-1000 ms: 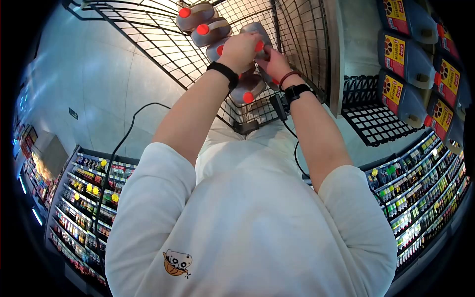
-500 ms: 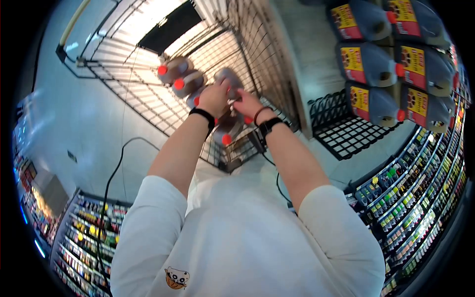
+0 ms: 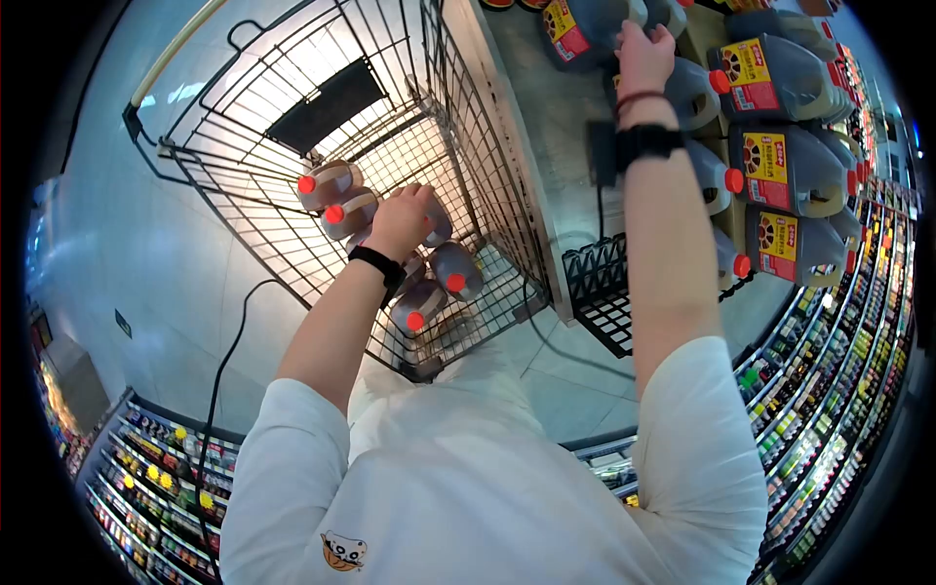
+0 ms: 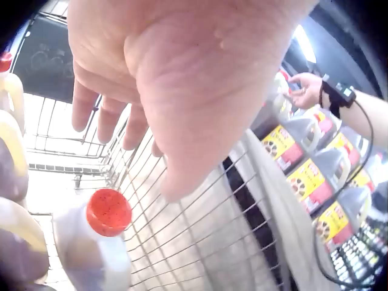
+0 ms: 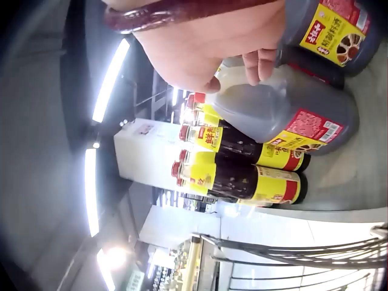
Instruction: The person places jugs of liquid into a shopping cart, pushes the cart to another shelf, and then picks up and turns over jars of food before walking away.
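Observation:
My left hand (image 3: 402, 222) hovers over the brown-liquid jugs in a wire shopping cart (image 3: 292, 210). Its fingers are extended and nothing is in the palm. In the left wrist view a red-capped jug (image 4: 91, 254) stands below that hand. My right hand (image 3: 645, 60) is out at the display, right at the top of a large plastic jug (image 5: 303, 115) with a yellow and red label. In the right wrist view its loosely bent fingertips (image 5: 264, 63) overlap the jug's handle area, the thumb apart from them.
More labelled jugs (image 3: 792, 168) stand in rows along the display. Dark sauce bottles (image 5: 236, 179) stand beside the jug. A black plastic crate (image 3: 600, 302) sits below the display edge. Stocked shelves (image 3: 829, 370) curve behind, and a cable (image 3: 219, 380) hangs at left.
Both hands were together at a jug in the cart. My right hand has moved from there to the display jugs. The left has stayed over the cart, and the view has turned right.

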Demonstrator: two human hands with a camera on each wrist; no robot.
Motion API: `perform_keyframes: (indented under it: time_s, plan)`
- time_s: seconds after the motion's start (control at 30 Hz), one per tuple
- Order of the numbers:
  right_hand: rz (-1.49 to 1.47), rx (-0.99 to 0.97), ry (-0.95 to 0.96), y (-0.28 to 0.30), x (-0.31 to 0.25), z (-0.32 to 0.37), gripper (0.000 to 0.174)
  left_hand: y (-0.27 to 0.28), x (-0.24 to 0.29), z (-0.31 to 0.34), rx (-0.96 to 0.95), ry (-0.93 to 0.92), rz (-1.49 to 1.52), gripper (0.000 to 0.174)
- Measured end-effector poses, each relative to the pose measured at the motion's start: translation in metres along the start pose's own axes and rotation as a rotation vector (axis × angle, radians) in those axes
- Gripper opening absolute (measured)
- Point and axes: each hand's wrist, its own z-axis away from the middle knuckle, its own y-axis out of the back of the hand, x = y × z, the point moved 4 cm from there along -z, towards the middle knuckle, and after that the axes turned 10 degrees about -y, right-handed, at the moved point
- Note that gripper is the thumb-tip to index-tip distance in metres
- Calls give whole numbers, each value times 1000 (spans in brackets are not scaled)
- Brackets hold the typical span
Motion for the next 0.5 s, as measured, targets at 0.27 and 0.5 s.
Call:
perform_keyframes:
  time_s: [0.27,0.5]
  plan:
    - [177,-553,-465,-13,-1,-28,27,35,36,17,409,-76,361,43]
    - [642,-651,-206,32,-109,38,33,87,77,1,681,-252,713,47]
